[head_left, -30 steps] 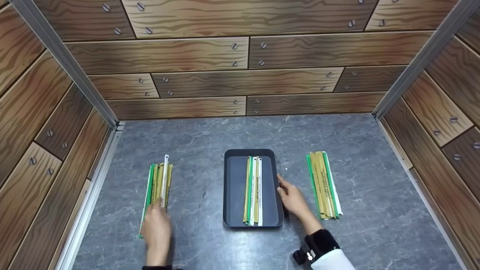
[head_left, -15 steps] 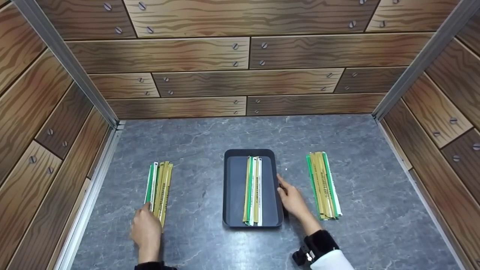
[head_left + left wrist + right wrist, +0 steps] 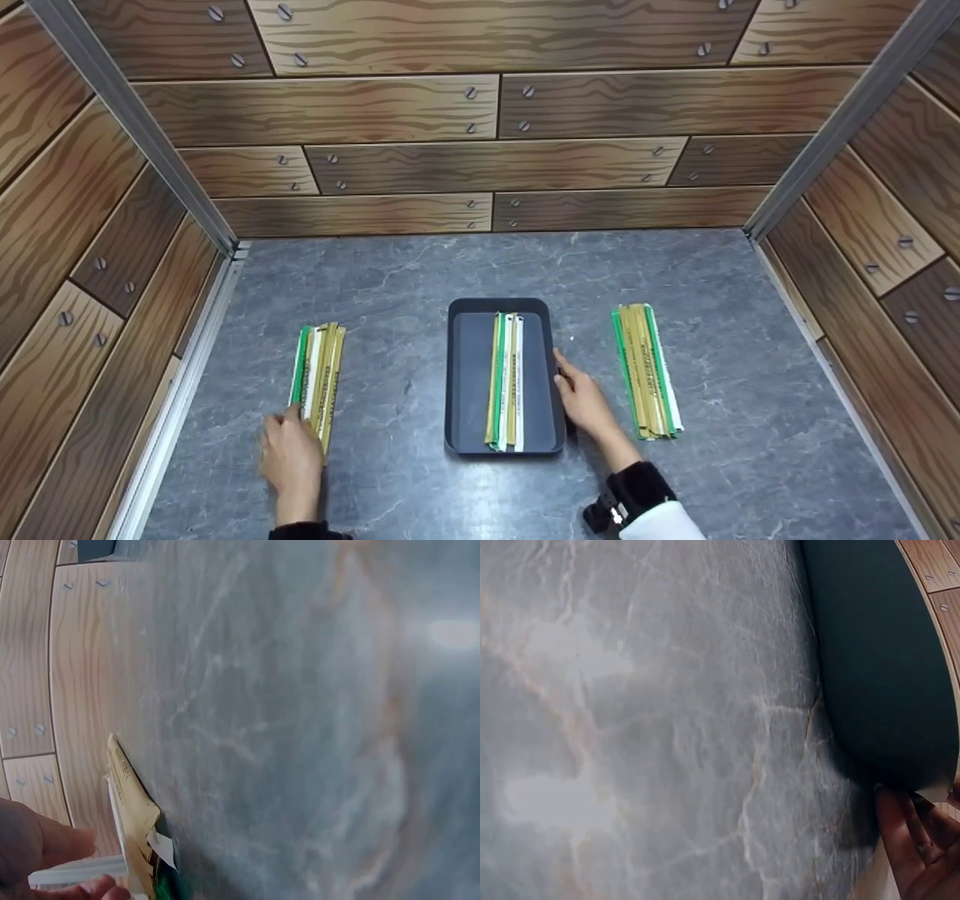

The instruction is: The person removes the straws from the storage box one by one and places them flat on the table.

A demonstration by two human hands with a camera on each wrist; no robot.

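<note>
At the left lies a bundle of long, thin wrapped packets (image 3: 324, 367) in gold, white and green, some with dark print. My left hand (image 3: 294, 456) is at its near end, fingers over the left side and covering part of it. In the left wrist view the thumb (image 3: 71, 841) and fingertips stand a little apart beside the gold packet (image 3: 133, 806). In the middle is a shallow dark grey tray (image 3: 469, 390). Several similar packets (image 3: 514, 390) lie lengthwise inside it. My right hand (image 3: 589, 401) holds the tray's right side, fingers at its outer wall and rim.
A third bundle of gold, green and white packets (image 3: 645, 371) lies right of the tray, beyond my right hand. Wood-patterned walls (image 3: 480, 165) with metal corner posts (image 3: 135, 127) surround the grey marbled surface (image 3: 390, 300) on three sides.
The white packet my left hand held over the left bundle now lies between green and gold ones. That hand moved left and down, then stayed. Right hand and tray have not moved.
</note>
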